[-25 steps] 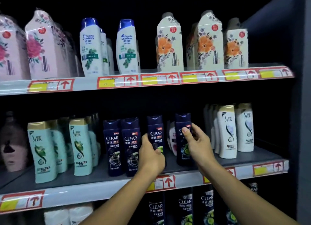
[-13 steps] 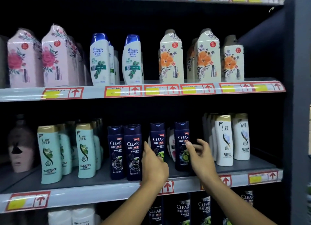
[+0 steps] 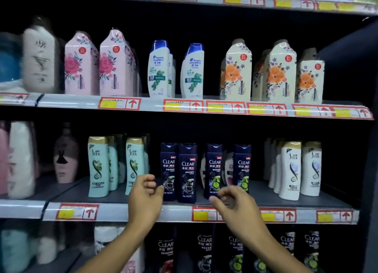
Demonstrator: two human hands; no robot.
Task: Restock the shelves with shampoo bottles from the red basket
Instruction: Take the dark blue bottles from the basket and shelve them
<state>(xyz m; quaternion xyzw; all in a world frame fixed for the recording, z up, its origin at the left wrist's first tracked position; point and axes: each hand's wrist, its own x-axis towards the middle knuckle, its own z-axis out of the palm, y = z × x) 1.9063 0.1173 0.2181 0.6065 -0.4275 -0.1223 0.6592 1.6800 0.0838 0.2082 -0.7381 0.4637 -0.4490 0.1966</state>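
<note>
Both hands hang in front of the middle shelf (image 3: pixel 126 212), fingers loosely curled and holding nothing: the left hand (image 3: pixel 145 199) is before the leftmost dark CLEAR bottles (image 3: pixel 187 172), the right hand (image 3: pixel 235 204) before the two right ones (image 3: pixel 242 168) (whether its fingertips touch a bottle cannot be told). These slim, glossy navy shampoo bottles stand upright near the shelf's front edge, between mint SLEK bottles (image 3: pixel 98 166) and white SLEK bottles (image 3: pixel 290 170).
</note>
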